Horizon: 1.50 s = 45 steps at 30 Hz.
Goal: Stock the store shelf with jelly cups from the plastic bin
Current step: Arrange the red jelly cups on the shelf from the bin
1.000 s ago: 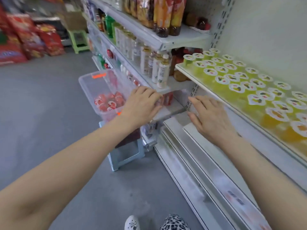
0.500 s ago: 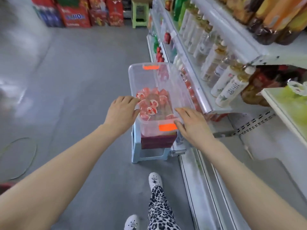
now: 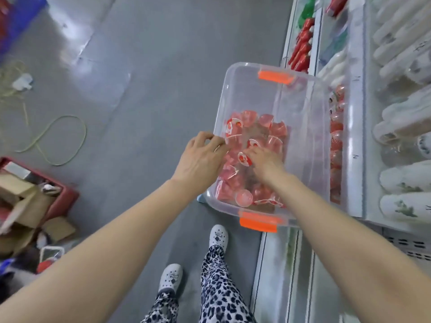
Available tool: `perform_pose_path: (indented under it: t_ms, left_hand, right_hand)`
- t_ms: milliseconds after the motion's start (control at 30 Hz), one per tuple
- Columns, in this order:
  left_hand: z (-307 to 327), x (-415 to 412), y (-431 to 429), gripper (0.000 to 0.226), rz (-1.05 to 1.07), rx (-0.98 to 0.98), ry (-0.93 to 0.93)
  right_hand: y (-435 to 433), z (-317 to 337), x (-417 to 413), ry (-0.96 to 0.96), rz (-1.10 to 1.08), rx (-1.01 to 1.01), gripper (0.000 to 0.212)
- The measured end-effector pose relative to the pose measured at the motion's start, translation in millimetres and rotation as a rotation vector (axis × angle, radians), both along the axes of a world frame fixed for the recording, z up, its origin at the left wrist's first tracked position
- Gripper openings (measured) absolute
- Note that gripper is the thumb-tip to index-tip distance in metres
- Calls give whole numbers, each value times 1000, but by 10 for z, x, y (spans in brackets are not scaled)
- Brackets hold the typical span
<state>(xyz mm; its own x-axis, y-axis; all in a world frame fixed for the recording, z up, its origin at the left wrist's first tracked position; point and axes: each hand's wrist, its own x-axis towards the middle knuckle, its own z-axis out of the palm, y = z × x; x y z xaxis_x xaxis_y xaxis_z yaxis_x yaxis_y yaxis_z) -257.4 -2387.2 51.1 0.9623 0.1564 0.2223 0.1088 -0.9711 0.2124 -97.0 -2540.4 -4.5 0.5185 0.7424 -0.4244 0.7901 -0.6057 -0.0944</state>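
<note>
Two hands are in the bin at once! The left hand (image 3: 203, 162) hangs over the left wall of the clear plastic bin (image 3: 303, 106), fingers bent right at the rim. Whether they have hold of anything, I cannot tell. The right hand (image 3: 265, 163) is down inside, fingers curled into the pile and hidden there, so that grip cannot be told either. A red-lidded cup (image 3: 245, 159) lies right at its fingertips.

The jelly cups (image 3: 263, 129), all red, lie jumbled over the bin's bottom, some on their sides, some lid-up. Orange latches (image 3: 276, 76) mark the bin's far and near ends. It sits just beside the store shelf (image 3: 356, 136), which is packed with white bottles (image 3: 405, 183).

Down below are the grey floor (image 3: 140, 66) and white shoes (image 3: 218, 236). Well off to the left sits a red crate (image 3: 66, 197) holding cardboard, with a yellow-green cord (image 3: 63, 138) looped on the floor.
</note>
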Motion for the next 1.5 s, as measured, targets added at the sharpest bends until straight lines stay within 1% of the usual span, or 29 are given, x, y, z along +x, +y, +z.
perform_pose_path:
  t_ms: [67, 167, 233, 300, 367, 400, 500, 567, 667, 700, 767, 867, 900, 967, 1100, 1233, 1333, 1400, 1500]
  left_hand:
    - [4, -8, 0, 23, 1, 15, -15]
    - [11, -11, 3, 22, 6, 32, -17]
    - [12, -15, 3, 22, 13, 36, -19]
    - [27, -14, 12, 23, 11, 44, -12]
    - [43, 0, 29, 24, 3, 64, 10]
    - [57, 20, 27, 24, 1, 85, 27]
    - [116, 152, 10, 29, 19, 155, 62]
    - [153, 332, -19, 37, 25, 172, 62]
    - [213, 693, -99, 39, -41, 122, 83]
    - [199, 823, -127, 42, -48, 76, 143]
    - [86, 1060, -193, 49, -16, -22, 331]
    - [-183, 1290, -284, 52, 42, -44, 611]
    - [-283, 1326, -300, 53, 52, -45, 673]
    - [-476, 1364, -311, 48, 62, -88, 731]
    - [-759, 1422, -317, 53, 118, -232, 712]
    - [-896, 1465, -315, 34, 104, -234, 645]
    - [-847, 1463, -340, 21, 50, -237, 629]
    - [-797, 1433, -367, 19, 0, -223, 637]
    - [-792, 1389, -408, 23, -57, -218, 634]
  right_hand:
    - [63, -161, 88, 9, 57, -53, 74]
    - [93, -327, 153, -22, 126, -16, 76]
    - [94, -386, 172, -57, 143, -22, 72]
    - [78, -395, 192, -54, 125, -47, 60]
    - [31, -354, 208, -14, 84, -76, 50]
    - [-10, -320, 212, 14, 65, -102, 51]
    - [-151, -154, 200, 88, -59, -140, 69]
    - [-260, -27, 185, 116, -157, -61, 73]
    - [-408, 233, 158, 103, -336, 142, 65]
    - [-437, 343, 152, 91, -394, 186, 64]
    - [-470, 526, 147, 85, -474, 250, 58]
    - [-495, 665, 140, 44, -492, 326, 53]
    - [-495, 684, 141, 14, -483, 332, 53]
    - [-493, 699, 156, -26, -474, 337, 54]
    - [-473, 677, 170, -53, -473, 364, 52]
    - [-482, 612, 137, -46, -505, 404, 55]
    - [-482, 617, 119, -56, -501, 449, 57]
    - [-482, 649, 101, -52, -506, 469, 62]
    - [-507, 765, 54, -52, -503, 499, 70]
